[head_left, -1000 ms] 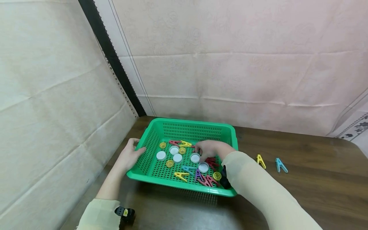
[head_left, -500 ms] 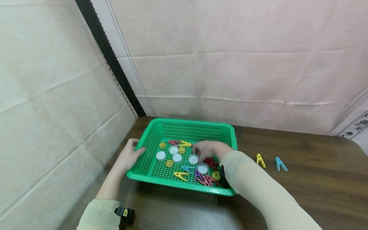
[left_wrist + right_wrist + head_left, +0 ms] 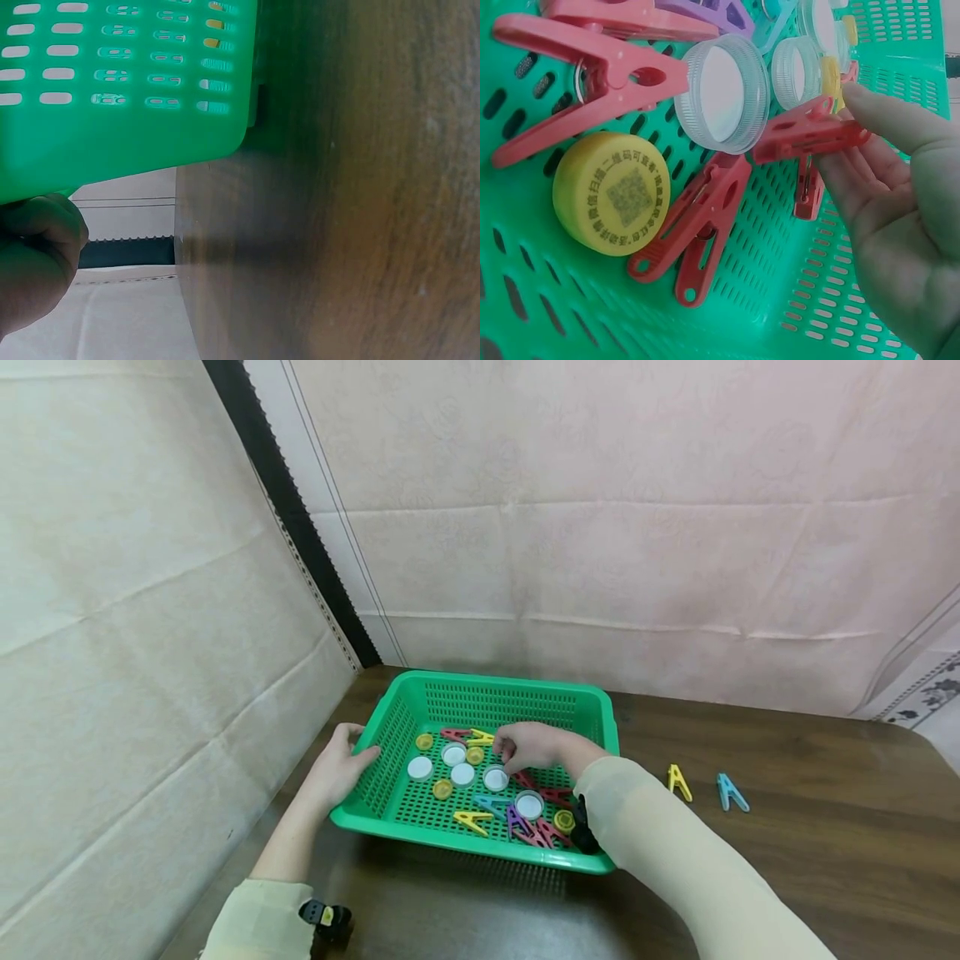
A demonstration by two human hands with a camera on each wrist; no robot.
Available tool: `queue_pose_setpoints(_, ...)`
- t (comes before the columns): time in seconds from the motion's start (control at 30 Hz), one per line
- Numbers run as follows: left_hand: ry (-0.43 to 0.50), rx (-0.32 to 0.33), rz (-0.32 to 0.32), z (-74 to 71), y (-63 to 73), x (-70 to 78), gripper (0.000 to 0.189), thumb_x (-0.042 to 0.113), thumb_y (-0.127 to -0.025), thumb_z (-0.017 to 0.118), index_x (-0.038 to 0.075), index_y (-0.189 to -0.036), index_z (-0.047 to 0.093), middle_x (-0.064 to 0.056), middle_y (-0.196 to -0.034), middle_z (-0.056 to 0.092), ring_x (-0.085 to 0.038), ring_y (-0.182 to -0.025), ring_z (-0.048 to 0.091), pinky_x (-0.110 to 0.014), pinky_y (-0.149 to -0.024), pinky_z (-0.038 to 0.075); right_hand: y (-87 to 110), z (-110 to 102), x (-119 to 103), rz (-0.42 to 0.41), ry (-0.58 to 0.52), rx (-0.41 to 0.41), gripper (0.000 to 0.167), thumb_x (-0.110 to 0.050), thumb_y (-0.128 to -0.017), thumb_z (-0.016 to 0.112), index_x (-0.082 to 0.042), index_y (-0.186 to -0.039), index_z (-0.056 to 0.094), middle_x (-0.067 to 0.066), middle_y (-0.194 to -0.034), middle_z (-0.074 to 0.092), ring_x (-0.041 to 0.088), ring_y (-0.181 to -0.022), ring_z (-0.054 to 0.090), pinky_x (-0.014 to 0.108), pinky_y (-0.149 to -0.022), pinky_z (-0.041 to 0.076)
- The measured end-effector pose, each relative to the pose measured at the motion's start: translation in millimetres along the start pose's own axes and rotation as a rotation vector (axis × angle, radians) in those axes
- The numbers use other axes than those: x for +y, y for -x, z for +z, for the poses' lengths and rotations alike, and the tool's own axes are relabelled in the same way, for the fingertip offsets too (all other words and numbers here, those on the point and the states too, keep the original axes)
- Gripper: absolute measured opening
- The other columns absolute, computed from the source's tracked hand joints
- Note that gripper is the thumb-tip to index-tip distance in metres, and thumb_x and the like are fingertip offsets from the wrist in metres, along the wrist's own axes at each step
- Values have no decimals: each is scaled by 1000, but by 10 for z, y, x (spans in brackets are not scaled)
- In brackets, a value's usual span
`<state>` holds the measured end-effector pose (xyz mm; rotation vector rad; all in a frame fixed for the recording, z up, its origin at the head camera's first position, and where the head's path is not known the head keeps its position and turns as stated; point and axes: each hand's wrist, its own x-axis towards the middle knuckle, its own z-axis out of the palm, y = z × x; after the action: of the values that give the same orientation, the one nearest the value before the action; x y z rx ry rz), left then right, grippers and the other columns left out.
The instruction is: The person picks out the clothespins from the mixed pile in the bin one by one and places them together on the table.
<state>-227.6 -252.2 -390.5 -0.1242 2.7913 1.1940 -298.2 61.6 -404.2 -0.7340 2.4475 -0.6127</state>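
At the left rim of the green basket (image 3: 487, 679), the left hand (image 3: 336, 772) grips, bracing it; inside, right of centre, the half-curled right hand (image 3: 534, 747), hold unclear, should pinch the red clip (image 3: 791, 135) squarely.

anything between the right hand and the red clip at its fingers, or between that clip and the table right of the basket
Nothing visible stands between the right hand and that red clip. Toward the table on the right, the green basket's right wall stands in the way.
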Motion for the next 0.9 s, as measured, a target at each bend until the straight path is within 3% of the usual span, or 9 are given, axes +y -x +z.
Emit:
queue_pose_setpoints(0.23, -9, 4, -2, 2, 1, 0, 54, 34, -96, 51, 4, -136, 30, -17, -110, 52, -25, -89, 53, -36, -70, 45, 3, 0, 5, 9, 6, -16, 25, -15, -86, 68, -14, -109, 58, -3, -96, 57, 14, -87, 53, 34, -77, 45)
queue_pose_setpoints(0.63, -6, 5, 5, 13, -16, -31, 55, 35, -96, 52, 4, -136, 30, -17, -108, 53, -23, -85, 55, -34, -67, 45, 38, -17, 20, 7, 54, -127, 34, -7, -84, 69, -22, -114, 60, -1, -108, 55, 14, -94, 50, 34, -80, 44)
queue_pose_setpoints(0.9, -4, 5, 16, 6, 0, -37, 55, 35, -95, 52, 5, -136, 31, -17, -108, 52, -23, -84, 56, -36, -69, 45, 15, 8, -19, -50, -5, -100, 30, -1, -88, 60, -17, -113, 62, -2, -96, 59, 13, -81, 51, 30, -71, 44)
